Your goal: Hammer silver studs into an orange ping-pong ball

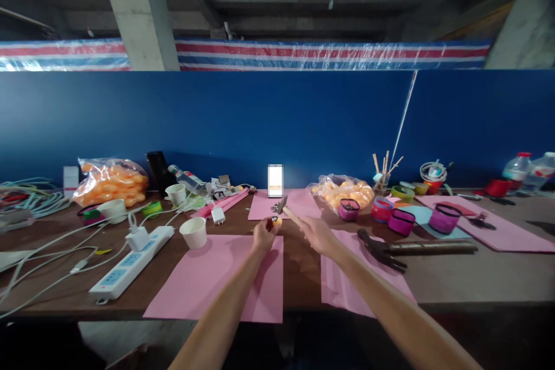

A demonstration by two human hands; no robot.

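My left hand [264, 235] is closed around a small orange ball [276, 221] with a dark red bit beside it, held just above the brown table [455, 280]. My right hand [318, 233] grips the wooden handle of a small hammer [284, 208], whose metal head points up and left, close above the ball. Both hands hover over the gap between two pink paper sheets [217, 283] near the table's front edge.
A white power strip [130, 260] with cables lies at the left, with paper cups [193, 232] near it. Bags of orange balls [110, 181] sit at the back left and centre. A large claw hammer [416, 247] lies right of my hands, with coloured tape rolls [401, 221] behind it. A phone [275, 180] leans against the blue wall.
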